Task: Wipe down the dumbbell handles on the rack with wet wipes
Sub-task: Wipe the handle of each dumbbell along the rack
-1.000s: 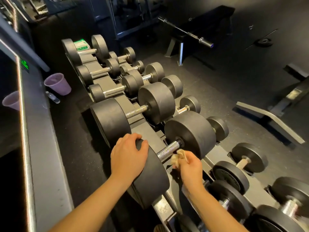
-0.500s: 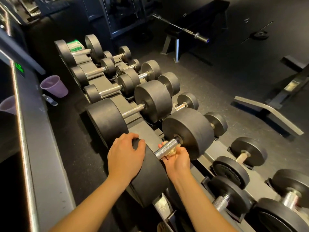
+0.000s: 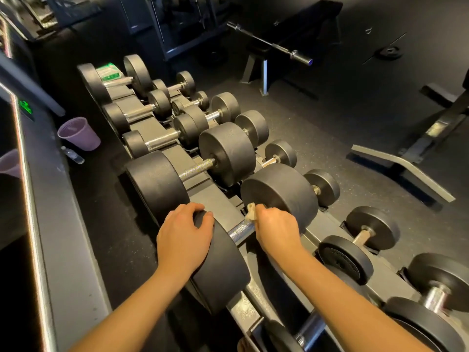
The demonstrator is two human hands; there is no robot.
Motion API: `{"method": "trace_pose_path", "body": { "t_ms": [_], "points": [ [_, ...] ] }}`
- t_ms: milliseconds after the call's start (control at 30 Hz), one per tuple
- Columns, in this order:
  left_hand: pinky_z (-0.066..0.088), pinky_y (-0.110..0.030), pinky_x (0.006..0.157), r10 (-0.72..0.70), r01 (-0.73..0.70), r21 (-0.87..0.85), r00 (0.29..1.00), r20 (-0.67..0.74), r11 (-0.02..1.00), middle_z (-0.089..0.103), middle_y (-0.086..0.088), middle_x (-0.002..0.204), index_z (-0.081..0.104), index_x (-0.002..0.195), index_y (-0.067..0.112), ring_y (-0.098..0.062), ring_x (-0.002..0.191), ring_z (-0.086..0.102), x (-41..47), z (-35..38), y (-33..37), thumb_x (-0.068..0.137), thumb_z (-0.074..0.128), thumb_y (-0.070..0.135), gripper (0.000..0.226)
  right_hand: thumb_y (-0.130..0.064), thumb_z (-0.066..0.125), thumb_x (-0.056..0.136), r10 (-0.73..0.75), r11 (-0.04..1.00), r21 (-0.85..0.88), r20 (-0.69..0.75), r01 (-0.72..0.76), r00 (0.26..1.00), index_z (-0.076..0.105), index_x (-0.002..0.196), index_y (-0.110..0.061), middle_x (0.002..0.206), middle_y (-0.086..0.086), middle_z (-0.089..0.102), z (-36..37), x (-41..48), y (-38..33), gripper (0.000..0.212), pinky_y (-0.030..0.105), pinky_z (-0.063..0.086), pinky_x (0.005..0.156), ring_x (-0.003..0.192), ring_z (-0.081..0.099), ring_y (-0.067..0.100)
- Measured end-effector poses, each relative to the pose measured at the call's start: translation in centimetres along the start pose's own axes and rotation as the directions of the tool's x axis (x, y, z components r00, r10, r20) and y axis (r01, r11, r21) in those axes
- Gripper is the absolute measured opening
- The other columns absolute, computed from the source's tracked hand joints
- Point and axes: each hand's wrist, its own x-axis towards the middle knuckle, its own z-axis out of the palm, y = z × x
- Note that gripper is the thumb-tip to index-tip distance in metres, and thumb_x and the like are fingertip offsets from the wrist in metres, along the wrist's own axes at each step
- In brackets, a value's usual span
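My left hand (image 3: 184, 236) lies spread over the top edge of the near head (image 3: 220, 265) of a big dumbbell, fingers curled over its rim, bracing rather than clenching. My right hand (image 3: 275, 227) is closed around the far end of that dumbbell's knurled handle (image 3: 239, 231), close against the far head (image 3: 281, 194), with a crumpled wipe (image 3: 251, 210) bunched in my grip; a tuft of it sticks up above my knuckles. The bare stretch of handle shows between my two hands. The dumbbell sits across the rack (image 3: 215, 196), at the near end of the upper row. Beyond it, the next big dumbbell (image 3: 193, 171) rests the same way, and smaller ones run on toward the far end. On the farthest dumbbell's handle sits a green and white wipes pack (image 3: 109, 73). A lower row of smaller dumbbells runs along to my right. On the floor left of the rack stand a purple bin (image 3: 78, 134) and, just beside it, a small clear bottle (image 3: 73, 155) lying on its side.
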Motion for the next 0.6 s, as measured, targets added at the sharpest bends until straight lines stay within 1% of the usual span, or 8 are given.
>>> {"method": "trace_pose_path", "body": {
  "t_ms": [67, 167, 233, 300, 367, 433, 500, 600],
  "points": [
    [0.040, -0.028, 0.084, -0.006, 0.006, -0.006, 1.000, -0.002, 1.000, 0.066, 0.013, 0.115, 0.067, 0.125, 0.029, -0.008, 0.107, 0.056, 0.0, 0.0, 0.0, 0.099, 0.055, 0.044, 0.032, -0.027, 0.058, 0.100, -0.038, 0.999, 0.007, 0.038, 0.037, 0.999, 0.053, 0.123, -0.016, 0.106, 0.007, 0.069, 0.9, -0.1, -1.0, 0.026, 0.036, 0.054, 0.075, 0.090, 0.070, 0.026],
    [0.039, -0.028, 0.084, -0.011, 0.011, -0.002, 1.000, -0.012, 1.000, 0.067, 0.013, 0.117, 0.067, 0.125, 0.029, -0.008, 0.108, 0.057, -0.1, 0.0, 0.1, 0.099, 0.056, 0.044, 0.033, -0.031, 0.040, 0.107, -0.197, 0.940, 0.299, 0.083, 0.164, 0.977, 0.047, 0.128, -0.017, 0.112, 0.013, 0.069, 2.7, -1.7, -1.6, 0.026, 0.044, 0.054, 0.079, 0.095, 0.067, 0.034],
    [0.038, -0.027, 0.084, -0.012, 0.013, 0.007, 1.000, -0.014, 1.000, 0.066, 0.013, 0.118, 0.067, 0.126, 0.028, -0.007, 0.109, 0.057, -0.1, 0.0, 0.2, 0.099, 0.056, 0.044, 0.033, -0.036, 0.033, 0.110, -0.273, 0.878, 0.448, 0.179, 0.169, 0.945, 0.041, 0.150, -0.024, 0.139, 0.009, 0.060, 2.9, -2.3, -0.8, 0.042, 0.047, 0.050, 0.097, 0.120, 0.059, 0.032],
    [0.038, -0.026, 0.084, -0.010, 0.010, 0.009, 1.000, -0.012, 1.000, 0.067, 0.013, 0.118, 0.067, 0.126, 0.028, -0.007, 0.108, 0.056, -0.1, -0.1, 0.1, 0.099, 0.056, 0.043, 0.032, -0.036, 0.035, 0.110, -0.344, 0.847, 0.475, 0.147, 0.239, 0.927, 0.038, 0.155, -0.034, 0.149, -0.001, 0.054, 2.9, -2.5, 0.2, 0.046, 0.043, 0.045, 0.108, 0.132, 0.052, 0.021],
    [0.039, -0.027, 0.083, -0.005, 0.005, 0.008, 1.000, -0.006, 1.000, 0.066, 0.013, 0.117, 0.067, 0.125, 0.028, -0.007, 0.107, 0.056, -0.1, -0.1, 0.1, 0.099, 0.056, 0.043, 0.032, -0.032, 0.043, 0.107, -0.277, 0.865, 0.430, -0.024, 0.260, 0.961, 0.049, 0.148, -0.036, 0.130, -0.004, 0.067, 2.7, -2.2, 0.9, 0.041, 0.039, 0.052, 0.099, 0.116, 0.063, 0.017],
    [0.039, -0.027, 0.083, -0.006, 0.006, 0.004, 1.000, -0.003, 1.000, 0.066, 0.013, 0.116, 0.067, 0.125, 0.028, -0.006, 0.105, 0.054, -0.1, -0.1, 0.1, 0.099, 0.056, 0.043, 0.032, -0.029, 0.051, 0.105, -0.065, 0.911, 0.390, -0.185, 0.134, 0.981, 0.049, 0.143, -0.028, 0.104, -0.002, 0.072, 2.4, -1.4, 1.2, 0.038, 0.035, 0.057, 0.081, 0.091, 0.069, 0.018],
    [0.040, -0.027, 0.083, -0.005, 0.005, 0.000, 1.000, -0.003, 1.000, 0.066, 0.014, 0.114, 0.066, 0.125, 0.029, -0.005, 0.105, 0.054, -0.1, -0.1, 0.1, 0.099, 0.056, 0.043, 0.032, -0.028, 0.057, 0.103, 0.085, 0.943, 0.332, -0.198, -0.015, 0.976, 0.037, 0.143, -0.024, 0.094, -0.001, 0.069, 1.9, -0.6, 1.0, 0.045, 0.030, 0.056, 0.070, 0.077, 0.068, 0.016],
    [0.042, -0.028, 0.085, -0.006, 0.006, -0.001, 1.000, -0.001, 1.000, 0.066, 0.014, 0.114, 0.067, 0.125, 0.028, -0.008, 0.107, 0.057, -0.1, 0.0, 0.1, 0.098, 0.055, 0.044, 0.034, -0.030, 0.060, 0.102, 0.136, 0.963, 0.245, -0.087, -0.111, 0.987, 0.043, 0.128, -0.021, 0.097, -0.001, 0.068, 2.1, 0.3, 0.1, 0.033, 0.030, 0.058, 0.073, 0.079, 0.068, 0.016]
  ]
}}
